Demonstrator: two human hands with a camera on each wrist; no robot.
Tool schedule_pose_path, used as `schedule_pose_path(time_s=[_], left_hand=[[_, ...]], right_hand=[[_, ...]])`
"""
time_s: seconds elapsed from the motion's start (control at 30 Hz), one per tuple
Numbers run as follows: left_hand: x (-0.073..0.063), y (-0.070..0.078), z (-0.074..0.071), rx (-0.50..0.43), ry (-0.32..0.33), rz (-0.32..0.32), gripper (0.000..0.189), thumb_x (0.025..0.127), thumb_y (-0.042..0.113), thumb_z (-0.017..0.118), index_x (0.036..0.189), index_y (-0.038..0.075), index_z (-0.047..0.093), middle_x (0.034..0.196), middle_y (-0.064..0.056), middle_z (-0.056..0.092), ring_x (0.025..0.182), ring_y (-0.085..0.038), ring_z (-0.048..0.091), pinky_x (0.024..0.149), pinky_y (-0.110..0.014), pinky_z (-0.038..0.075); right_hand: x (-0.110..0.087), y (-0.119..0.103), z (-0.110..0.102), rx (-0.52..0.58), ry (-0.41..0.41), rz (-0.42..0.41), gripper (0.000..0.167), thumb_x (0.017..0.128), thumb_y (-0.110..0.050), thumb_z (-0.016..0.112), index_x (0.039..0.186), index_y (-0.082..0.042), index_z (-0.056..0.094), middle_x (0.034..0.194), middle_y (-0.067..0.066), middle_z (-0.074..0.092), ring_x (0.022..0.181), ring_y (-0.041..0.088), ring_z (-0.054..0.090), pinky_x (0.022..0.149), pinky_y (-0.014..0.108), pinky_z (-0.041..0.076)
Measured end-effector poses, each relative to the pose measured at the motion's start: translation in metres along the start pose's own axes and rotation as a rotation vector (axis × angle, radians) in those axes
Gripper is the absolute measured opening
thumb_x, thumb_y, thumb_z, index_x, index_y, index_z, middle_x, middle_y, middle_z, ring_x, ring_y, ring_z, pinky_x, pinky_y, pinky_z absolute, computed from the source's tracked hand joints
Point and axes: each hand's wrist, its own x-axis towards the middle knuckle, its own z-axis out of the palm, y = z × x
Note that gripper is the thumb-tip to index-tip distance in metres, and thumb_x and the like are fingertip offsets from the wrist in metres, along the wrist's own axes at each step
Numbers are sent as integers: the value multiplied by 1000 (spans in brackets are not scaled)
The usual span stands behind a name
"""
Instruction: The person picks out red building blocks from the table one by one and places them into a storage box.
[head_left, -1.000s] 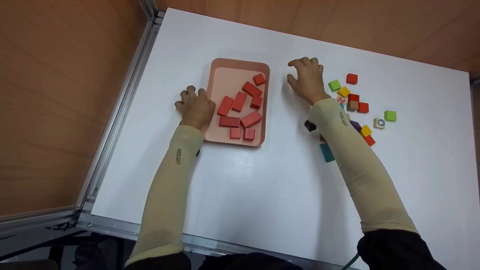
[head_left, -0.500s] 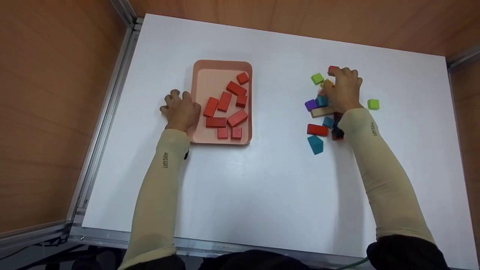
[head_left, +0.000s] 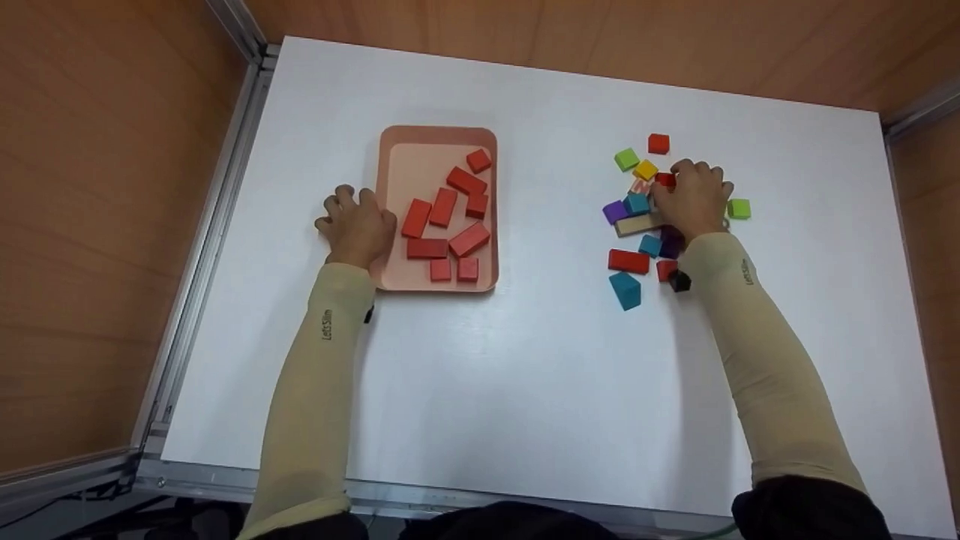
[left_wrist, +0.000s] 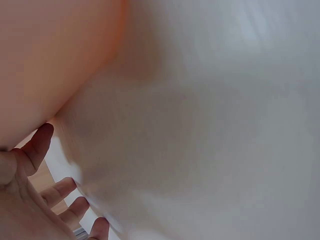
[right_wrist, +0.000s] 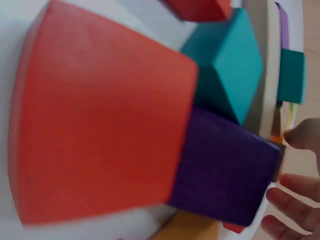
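Note:
My left hand (head_left: 358, 231) is beside the left wall of a pink tray (head_left: 437, 135), its thumb at the wall and its fingers spread loosely. In the left wrist view the fingertips are close to the white table. Several red blocks (head_left: 442, 207) lie in the tray. On the right, my right hand (head_left: 694, 202) reaches over a loose group of coloured blocks. A red block (head_left: 665, 179) shows between its thumb and index finger. The right wrist view has the thumb and fingers apart near a brown block (right_wrist: 281, 164), beyond a purple block (right_wrist: 225, 165).
Around the right hand lie a red cube (head_left: 658, 143), green cubes (head_left: 626, 159), a yellow cube (head_left: 645, 170), a beige plank (head_left: 637, 224), a red oblong block (head_left: 628, 261) and a teal block (head_left: 625, 291). Wooden panels (head_left: 562, 37) border the table's back and sides.
My right hand has moved right from beside the tray to the coloured blocks, then slightly back toward me, uncovering the far red cube. My left hand stays by the tray. The head view has shifted.

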Motion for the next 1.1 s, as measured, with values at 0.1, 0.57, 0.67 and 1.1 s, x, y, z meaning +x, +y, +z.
schedule_pose_path(time_s=[0.1,0.57,0.67,1.1], left_hand=[[0,1,-1,13,-11,-4,47,100,25,37,135,-5,45,151,-29,19,137,-47,15,101,-69,19],[1,13,-1,5,-18,-11,49,101,26,38,139,-4,43,153,-27,17,139,-45,13,102,-67,18],[1,13,-1,5,-17,-4,48,101,26,37,138,-4,44,153,-27,17,139,-45,13,102,-67,18],[-1,11,1,-8,26,11,41,100,25,38,128,-3,49,151,-28,20,137,-47,16,99,-68,20]], right_hand=[[0,-2,3,5,4,2,62,100,-43,52,144,0,44,138,24,49,130,40,37,108,61,24],[-2,3,3,8,61,35,55,101,-36,53,141,0,46,135,23,52,128,40,39,107,61,24],[-2,2,3,14,95,34,53,101,-36,53,141,0,47,135,23,53,128,39,40,106,60,25],[2,-45,1,53,171,-59,53,100,-36,57,144,-8,47,140,14,52,131,31,39,105,49,28]])
